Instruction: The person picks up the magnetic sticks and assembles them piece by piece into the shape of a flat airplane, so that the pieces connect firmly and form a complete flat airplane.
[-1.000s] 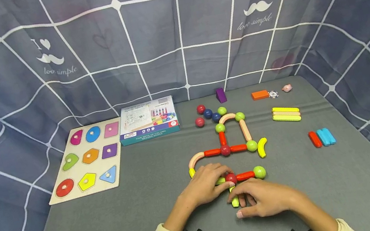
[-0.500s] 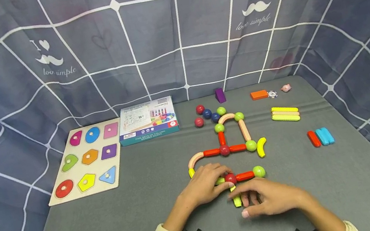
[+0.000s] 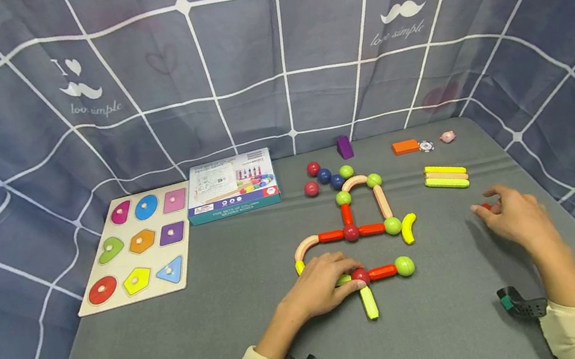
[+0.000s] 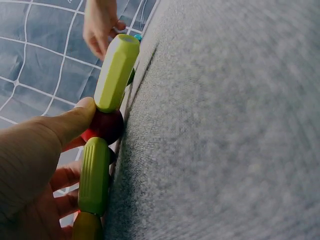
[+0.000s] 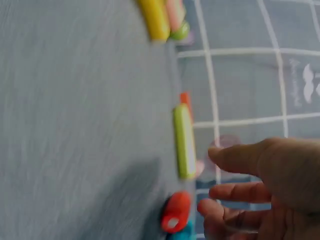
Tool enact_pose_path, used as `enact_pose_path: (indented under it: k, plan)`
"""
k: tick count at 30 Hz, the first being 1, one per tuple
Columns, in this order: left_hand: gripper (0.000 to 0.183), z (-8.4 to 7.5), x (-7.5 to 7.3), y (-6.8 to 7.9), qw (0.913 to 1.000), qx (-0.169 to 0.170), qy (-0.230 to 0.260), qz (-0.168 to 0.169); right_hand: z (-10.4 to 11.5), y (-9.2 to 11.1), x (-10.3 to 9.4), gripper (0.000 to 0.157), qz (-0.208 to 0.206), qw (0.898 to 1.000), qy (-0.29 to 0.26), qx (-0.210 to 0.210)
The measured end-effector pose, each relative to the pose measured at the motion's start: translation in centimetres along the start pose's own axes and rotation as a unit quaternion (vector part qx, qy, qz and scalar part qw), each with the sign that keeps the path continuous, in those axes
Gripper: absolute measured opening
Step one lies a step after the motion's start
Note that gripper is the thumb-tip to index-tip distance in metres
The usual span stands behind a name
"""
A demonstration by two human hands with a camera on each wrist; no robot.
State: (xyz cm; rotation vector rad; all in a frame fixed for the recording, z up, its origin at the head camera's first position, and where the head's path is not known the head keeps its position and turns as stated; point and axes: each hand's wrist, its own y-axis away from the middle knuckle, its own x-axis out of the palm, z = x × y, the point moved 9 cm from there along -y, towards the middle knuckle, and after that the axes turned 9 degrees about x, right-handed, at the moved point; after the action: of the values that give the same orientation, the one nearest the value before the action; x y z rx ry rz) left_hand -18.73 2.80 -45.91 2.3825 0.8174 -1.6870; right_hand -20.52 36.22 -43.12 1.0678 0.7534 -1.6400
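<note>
My left hand [image 3: 320, 284] holds a red ball [image 3: 360, 276] between thumb and fingers. A lime rod [image 3: 369, 303] joins that ball toward me, and a red rod [image 3: 382, 272] with a green ball [image 3: 405, 266] joins it on the right. Another lime rod [image 4: 93, 175] runs from the ball past my left fingers. My right hand [image 3: 516, 219] is over the far right of the table, thumb and fingers parted, near a short red rod [image 5: 176, 212]. In the right wrist view this rod lies below the fingertips, apart from them, with a blue rod [image 5: 184, 232] beside it.
A joined figure of rods and balls [image 3: 351, 232] lies mid-table, a loose yellow curved piece [image 3: 408, 229] beside it. Farther back are loose balls [image 3: 324, 176], a box [image 3: 231, 186] and a shape puzzle board [image 3: 146, 249]. Yellow, wooden and lime rods [image 3: 445, 176] lie at right.
My right hand has left the lime rod and moved far right to the red and blue rods. That lime rod has swung slightly right at its near end. The left hand stays on the ball.
</note>
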Motion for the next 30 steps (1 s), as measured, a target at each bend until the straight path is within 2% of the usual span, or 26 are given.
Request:
enact_pose_path:
  k: [4, 8, 12, 16, 21, 24, 26, 28, 30]
  plan:
    - [0.036, 0.0, 0.0, 0.0, 1.0000, 0.000, 0.001, -0.001, -2.7, -0.7, 0.6, 0.057, 0.036, 0.997, 0.039, 0.057]
    - [0.036, 0.1, 0.0, -0.1, 1.0000, -0.003, 0.003, -0.003, -3.1, -0.7, 0.7, 0.049, 0.022, 0.996, 0.051, 0.070]
    - [0.037, 0.1, 0.0, -0.1, 1.0000, -0.004, 0.005, -0.001, -2.7, -0.5, 0.8, 0.038, -0.001, 0.997, 0.051, 0.061]
    - [0.037, 0.2, 0.1, -0.1, 1.0000, -0.005, 0.005, 0.001, -2.0, 0.1, 1.1, 0.036, -0.009, 0.998, 0.041, 0.038]
    - [0.037, 0.2, 0.2, -0.1, 0.9999, -0.009, 0.008, 0.004, 0.5, 1.8, 1.4, 0.030, -0.021, 0.999, -0.005, -0.030]
    - [0.036, 0.3, 0.3, -0.1, 0.9999, -0.012, 0.008, 0.005, 2.2, 3.3, 2.5, 0.025, 0.017, 0.995, -0.061, -0.073]
    - [0.036, 0.3, 0.3, -0.1, 0.9999, -0.013, 0.010, 0.006, 3.2, 4.3, 3.8, 0.021, 0.065, 0.989, -0.103, -0.089]
    - [0.036, 0.3, 0.3, -0.1, 0.9998, -0.015, 0.010, 0.007, 3.9, 5.4, 5.2, 0.020, 0.123, 0.978, -0.142, -0.090]
    - [0.036, 0.3, 0.3, 0.0, 0.9998, -0.017, 0.012, 0.008, 4.7, 6.4, 6.5, 0.020, 0.186, 0.961, -0.182, -0.088]
